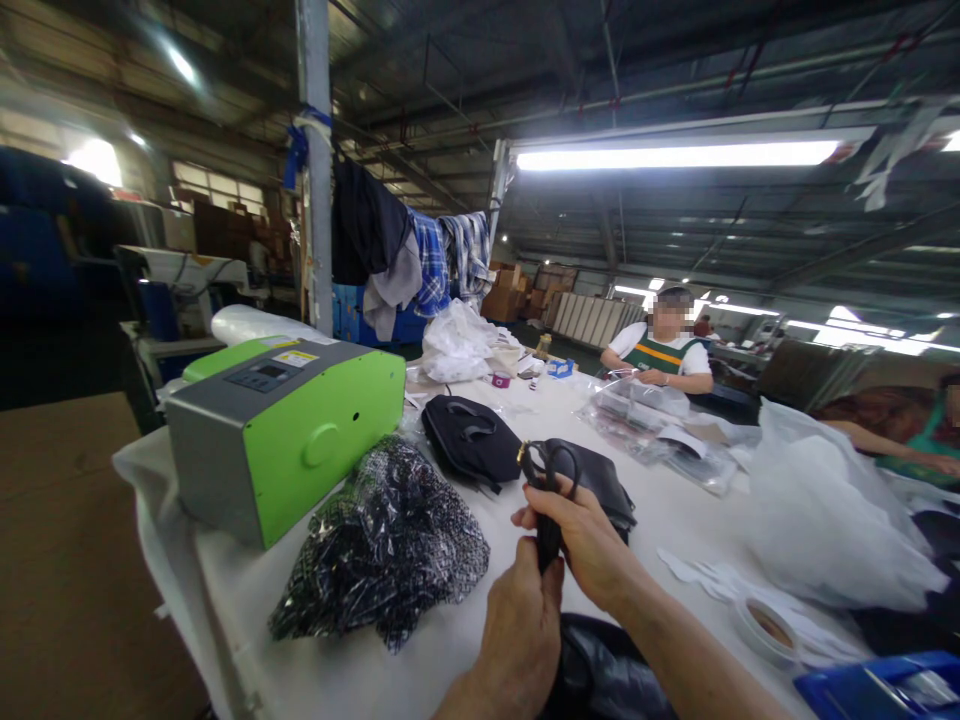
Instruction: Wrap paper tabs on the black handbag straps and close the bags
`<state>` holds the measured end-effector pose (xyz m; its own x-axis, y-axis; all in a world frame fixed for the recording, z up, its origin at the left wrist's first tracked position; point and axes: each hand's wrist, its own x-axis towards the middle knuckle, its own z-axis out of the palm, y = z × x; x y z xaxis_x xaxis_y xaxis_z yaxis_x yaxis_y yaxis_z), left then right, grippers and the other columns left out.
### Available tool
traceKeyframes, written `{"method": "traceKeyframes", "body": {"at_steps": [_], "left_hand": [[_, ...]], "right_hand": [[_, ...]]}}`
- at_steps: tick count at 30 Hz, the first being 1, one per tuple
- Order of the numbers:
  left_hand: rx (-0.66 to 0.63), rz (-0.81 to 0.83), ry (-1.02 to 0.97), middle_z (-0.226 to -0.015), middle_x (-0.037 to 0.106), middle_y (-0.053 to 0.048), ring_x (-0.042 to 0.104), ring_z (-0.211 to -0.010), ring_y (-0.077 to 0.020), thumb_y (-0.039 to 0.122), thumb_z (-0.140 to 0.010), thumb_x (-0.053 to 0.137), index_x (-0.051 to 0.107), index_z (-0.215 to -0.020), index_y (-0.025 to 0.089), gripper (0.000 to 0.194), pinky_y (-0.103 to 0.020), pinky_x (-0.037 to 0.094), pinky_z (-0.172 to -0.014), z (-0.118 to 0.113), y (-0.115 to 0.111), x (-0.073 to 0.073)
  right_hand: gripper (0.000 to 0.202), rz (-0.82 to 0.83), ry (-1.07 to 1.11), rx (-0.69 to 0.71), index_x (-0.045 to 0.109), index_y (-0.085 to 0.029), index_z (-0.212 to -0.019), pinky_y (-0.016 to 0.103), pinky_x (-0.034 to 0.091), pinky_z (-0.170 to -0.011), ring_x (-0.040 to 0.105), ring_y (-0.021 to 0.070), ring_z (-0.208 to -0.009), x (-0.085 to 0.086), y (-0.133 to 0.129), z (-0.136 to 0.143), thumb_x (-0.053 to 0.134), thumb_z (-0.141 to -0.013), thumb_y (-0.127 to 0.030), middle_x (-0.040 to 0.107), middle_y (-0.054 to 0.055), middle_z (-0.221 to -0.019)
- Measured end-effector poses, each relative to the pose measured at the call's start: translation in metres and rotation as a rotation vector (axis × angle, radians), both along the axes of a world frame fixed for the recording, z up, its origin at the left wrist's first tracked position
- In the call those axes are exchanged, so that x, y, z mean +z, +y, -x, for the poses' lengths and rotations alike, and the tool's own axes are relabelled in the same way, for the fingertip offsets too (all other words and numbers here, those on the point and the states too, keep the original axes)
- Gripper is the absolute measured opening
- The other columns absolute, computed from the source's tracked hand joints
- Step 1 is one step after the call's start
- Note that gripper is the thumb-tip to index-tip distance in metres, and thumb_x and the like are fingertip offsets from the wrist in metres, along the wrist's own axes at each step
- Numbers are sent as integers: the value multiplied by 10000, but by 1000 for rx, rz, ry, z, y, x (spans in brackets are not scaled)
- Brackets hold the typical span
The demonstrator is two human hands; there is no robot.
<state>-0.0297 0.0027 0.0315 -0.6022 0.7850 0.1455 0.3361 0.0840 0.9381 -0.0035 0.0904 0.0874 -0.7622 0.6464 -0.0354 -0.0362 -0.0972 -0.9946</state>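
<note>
A black looped strap (550, 535) with a gold-coloured metal end is bunched between my two hands near the middle of the view. My left hand (523, 610) is closed round its lower part. Just above, my right hand (574, 530) pinches the strap below its loops. Beneath my hands, at the bottom edge, lies a shiny black item (611, 665), partly hidden by my right forearm. Behind my right hand a black leather-like bag (600, 482) lies flat on the table. To its left is a black fabric bag (469, 437) with a handle.
A green and grey machine (322, 430) stands at the left, beside crumpled black patterned plastic (397, 540). White plastic bags (825, 510), a tape roll (765, 630) and a blue object (885, 688) lie on the right of the white table (720, 530). A person (667, 350) sits across it.
</note>
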Motion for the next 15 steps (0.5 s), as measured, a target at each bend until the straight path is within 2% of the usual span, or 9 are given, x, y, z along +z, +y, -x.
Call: {"method": "traceKeyframes", "body": {"at_steps": [4, 7, 9, 11, 13, 15], "left_hand": [[17, 75, 119, -772, 597, -145, 562, -671, -278, 305, -874, 213, 405, -900, 175, 233, -339, 293, -586, -1, 4, -6], [25, 65, 146, -738, 589, -137, 560, -655, -276, 308, -868, 208, 400, -872, 187, 228, -340, 292, -576, -1, 6, -9], [18, 16, 106, -747, 590, -133, 564, -674, -269, 309, -866, 212, 405, -880, 184, 231, -340, 317, -590, 1, 5, -8], [0, -84, 27, -811, 597, -133, 569, -735, -255, 329, -873, 229, 418, -918, 174, 248, -337, 359, -640, 5, 3, -7], [6, -172, -52, -862, 592, -117, 559, -798, -236, 369, -881, 269, 438, -928, 175, 262, -331, 384, -708, 10, 0, -6], [70, -198, -117, -786, 567, -66, 537, -755, -213, 406, -879, 314, 458, -857, 189, 261, -320, 388, -703, 16, 0, -8]], "right_hand": [[222, -5, -7, -11, 556, -173, -664, 266, 418, -650, 610, 172, -695, -4, 1, -2, 678, -671, -358, 607, -15, -533], [226, -7, -16, 8, 563, -174, -690, 284, 429, -674, 611, 177, -708, -2, 3, -4, 674, -683, -370, 620, -9, -562], [250, -10, -15, 47, 598, -168, -781, 305, 440, -736, 620, 192, -770, 1, 4, -8, 709, -652, -351, 663, 11, -660], [348, -44, -11, 111, 614, -164, -924, 330, 437, -828, 617, 220, -902, 2, 4, -17, 724, -638, -330, 695, 45, -845], [421, -223, -62, 110, 584, -167, -1054, 364, 425, -896, 593, 244, -1009, -5, 2, -33, 684, -684, -341, 674, 79, -1018], [408, -604, -148, 7, 550, -181, -1115, 397, 429, -902, 587, 258, -1032, -20, -4, -52, 623, -749, -345, 648, 102, -1092]]}}
